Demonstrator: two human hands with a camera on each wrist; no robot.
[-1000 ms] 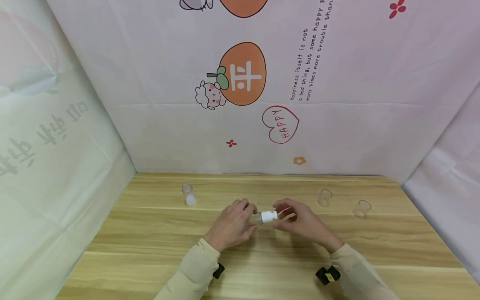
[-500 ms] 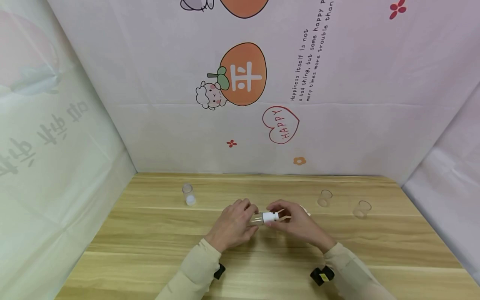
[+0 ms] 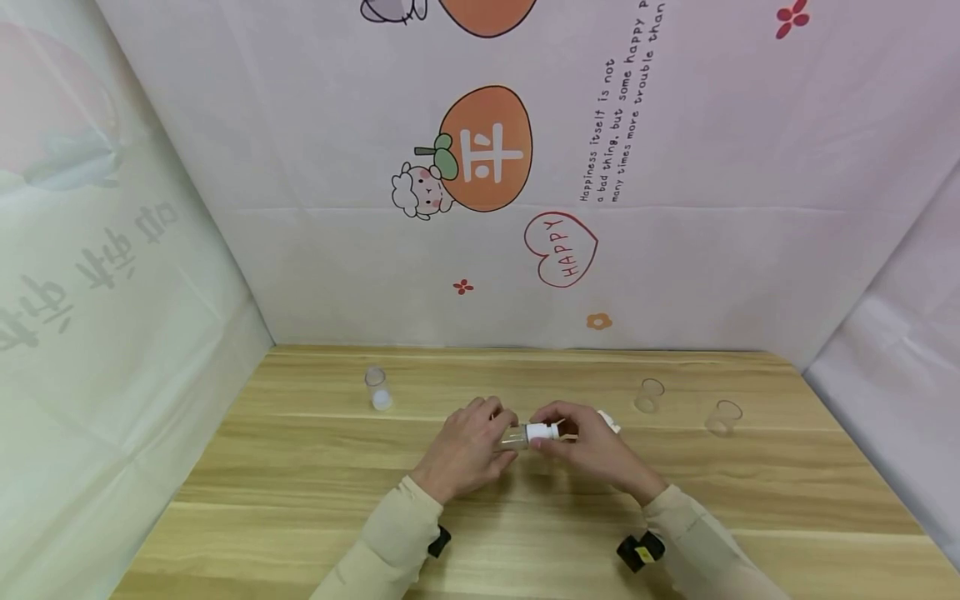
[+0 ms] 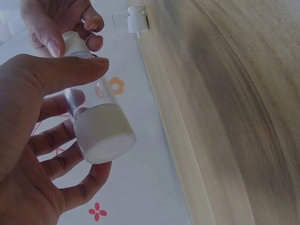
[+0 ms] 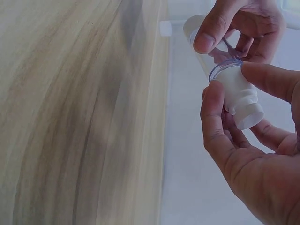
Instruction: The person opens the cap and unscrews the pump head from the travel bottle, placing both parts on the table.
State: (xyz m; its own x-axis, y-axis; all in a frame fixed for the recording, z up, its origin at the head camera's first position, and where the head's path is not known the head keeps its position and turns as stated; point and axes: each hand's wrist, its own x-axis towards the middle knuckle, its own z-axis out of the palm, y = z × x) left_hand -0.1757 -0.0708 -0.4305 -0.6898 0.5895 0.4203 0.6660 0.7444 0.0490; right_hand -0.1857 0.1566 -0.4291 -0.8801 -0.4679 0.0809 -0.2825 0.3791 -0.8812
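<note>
Both hands hold a small clear bottle (image 3: pixel 514 438) between them, tipped on its side over the table. My left hand (image 3: pixel 468 442) grips its clear body, thumb across it in the left wrist view, where the bottle's round white base (image 4: pixel 104 133) faces the camera. At the other end is a white stepped top (image 5: pixel 236 89) with a narrower tip, set against the bottle's clear rim. Thumb and fingers of my right hand (image 3: pixel 588 446) pinch this top. In the head view the tip points to the right, into the right palm.
A second clear container (image 3: pixel 377 390) with a white end stands at the back left. Two clear cups or caps (image 3: pixel 648 397) (image 3: pixel 724 419) stand at the right. Behind the right hand a white fitting (image 3: pixel 609 422) lies partly hidden. White printed cloth walls (image 3: pixel 375 275) enclose the wooden table (image 3: pixel 300 492).
My right hand has moved left onto the white top and now pinches it, uncovering the white fitting behind it. The left hand and bottle have barely moved.
</note>
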